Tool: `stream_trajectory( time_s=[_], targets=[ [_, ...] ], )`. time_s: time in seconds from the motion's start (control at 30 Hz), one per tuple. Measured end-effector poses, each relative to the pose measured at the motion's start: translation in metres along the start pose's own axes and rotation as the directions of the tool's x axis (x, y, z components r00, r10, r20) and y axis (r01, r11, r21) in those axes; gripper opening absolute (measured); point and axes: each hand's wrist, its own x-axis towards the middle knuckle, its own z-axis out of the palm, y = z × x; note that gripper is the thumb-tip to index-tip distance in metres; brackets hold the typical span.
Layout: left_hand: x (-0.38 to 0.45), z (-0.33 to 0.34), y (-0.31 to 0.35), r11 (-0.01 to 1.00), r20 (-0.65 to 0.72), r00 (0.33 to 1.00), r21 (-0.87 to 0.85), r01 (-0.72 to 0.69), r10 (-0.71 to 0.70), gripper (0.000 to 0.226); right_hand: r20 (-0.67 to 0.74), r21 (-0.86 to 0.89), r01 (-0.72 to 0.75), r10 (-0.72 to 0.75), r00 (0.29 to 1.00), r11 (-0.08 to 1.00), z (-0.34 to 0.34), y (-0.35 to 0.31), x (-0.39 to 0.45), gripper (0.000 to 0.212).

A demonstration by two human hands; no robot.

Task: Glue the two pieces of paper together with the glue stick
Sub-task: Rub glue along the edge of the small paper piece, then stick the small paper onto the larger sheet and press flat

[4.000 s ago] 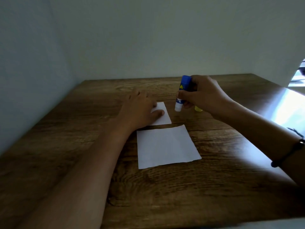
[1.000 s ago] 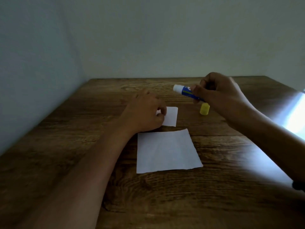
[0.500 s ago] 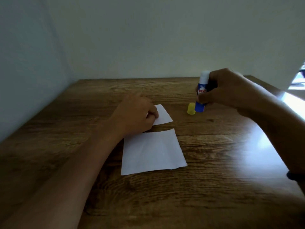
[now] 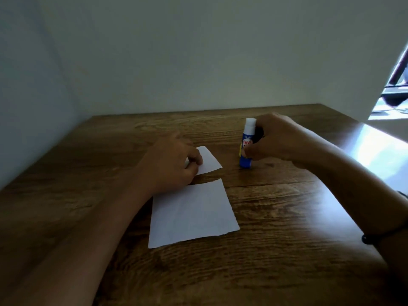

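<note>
Since half a second ago the glue stick point(image 4: 246, 146) has come down onto the wooden table point(image 4: 287, 250), and the yellow cap that lay beside it is no longer visible, apparently hidden behind the stick or the fingers.

Farthest left, the left hand point(image 4: 171, 166) rests knuckles-up on the small paper point(image 4: 208, 160), its curled fingertips pinching or pressing that sheet's near-left part; which of the two is unclear. Only the paper's right corner shows, poking out to the right of the fingers. Just below the same hand, touching its heel, lies the large paper point(image 4: 192, 214), flat, with a narrow strip of wood between the two sheets.

To the right, the right hand point(image 4: 278, 140) is wrapped around the glue stick's middle. It stands upright, long axis vertical, blue base on the wood and white end on top, at the hand's left edge.

The coming move probably turns on the small paper: it sits directly under the left hand, and the large sheet lies immediately toward the body from it, so the left hand is far nearer than the right for placing one on the other.
</note>
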Motion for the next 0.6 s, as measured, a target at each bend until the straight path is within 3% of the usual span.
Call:
stream_trajectory(
  time_s=[0.3, 0.6],
  targets=[
    [-0.0003, -0.0020, 0.0016, 1.000, 0.025, 1.000, -0.008, 0.013, -0.013, 0.023, 0.036, 0.092, -0.006, 0.002, 0.999, 0.996, -0.0007, 0.0020, 0.0026, 0.032],
    [0.0023, 0.0005, 0.0000, 1.000, 0.014, 1.000, 0.004, 0.001, -0.001, 0.022, 0.091, 0.167, -0.025, 0.010, 0.996, 0.986, -0.0010, 0.0070, 0.0057, 0.024]
  ],
)
